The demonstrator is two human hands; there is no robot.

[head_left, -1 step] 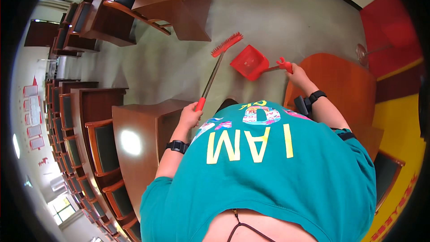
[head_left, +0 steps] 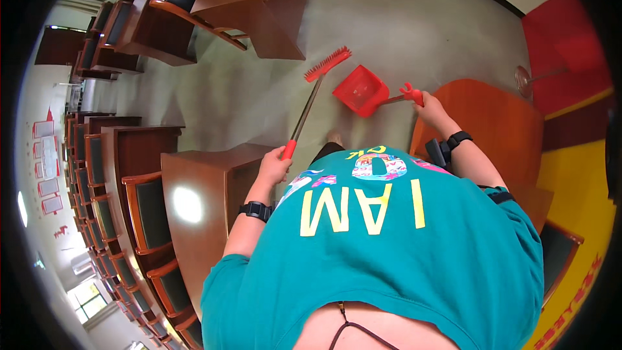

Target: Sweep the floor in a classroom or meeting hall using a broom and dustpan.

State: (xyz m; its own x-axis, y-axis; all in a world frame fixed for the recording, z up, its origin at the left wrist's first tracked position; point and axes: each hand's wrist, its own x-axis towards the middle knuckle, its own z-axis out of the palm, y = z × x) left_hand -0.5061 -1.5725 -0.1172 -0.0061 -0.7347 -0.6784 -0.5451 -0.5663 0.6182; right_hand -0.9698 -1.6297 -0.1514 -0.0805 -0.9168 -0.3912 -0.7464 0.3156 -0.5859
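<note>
Left hand (head_left: 275,167) has its fingers wrapped round the broom's (head_left: 306,113) red grip, just beside the brown desk's (head_left: 206,172) right corner! Right hand (head_left: 433,111) clamps the dustpan (head_left: 361,91) handle, by the orange-brown table's (head_left: 483,113) left edge. Broom head sits near the pan, apart; floor contact, can't tell. Best play, I'd judge: lip flat, pan steady, short, low strokes.

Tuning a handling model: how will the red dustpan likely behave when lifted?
The red dustpan probably stays stiff: it looks like moulded plastic. Likely light: the right hand alone holds it by the handle end. May tip or twist, its broad scoop sitting beyond a thin stick.
</note>
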